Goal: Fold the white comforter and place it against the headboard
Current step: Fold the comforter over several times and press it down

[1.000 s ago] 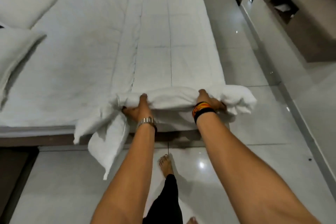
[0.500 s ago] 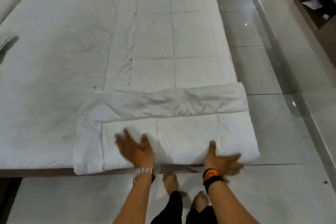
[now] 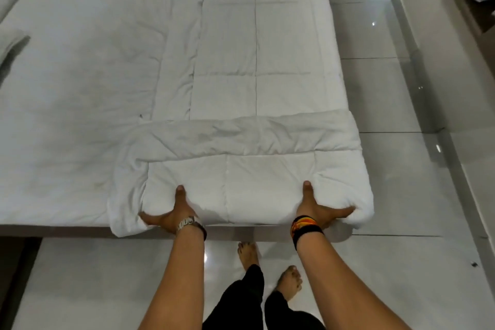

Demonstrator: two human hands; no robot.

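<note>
The white comforter (image 3: 241, 67) lies as a long quilted strip along the right side of the bed, running away from me. Its near end is folded back on itself into a thick pad (image 3: 241, 177) at the bed's near edge. My left hand (image 3: 174, 211), with a metal watch, grips the pad's near left edge, thumb on top and fingers under. My right hand (image 3: 318, 209), with an orange and black wristband, grips the near right edge the same way. The headboard is out of view.
The bed's white sheet (image 3: 80, 83) spreads to the left, with pillow edges (image 3: 13, 40) at the far left. Glossy tiled floor (image 3: 401, 195) lies to the right and beneath me, where my bare feet stand. A shelf unit (image 3: 471, 2) lines the right wall.
The bunched end I held has been laid down as a fold on the strip. My hands went from flat on top of the fold to gripping its near edge.
</note>
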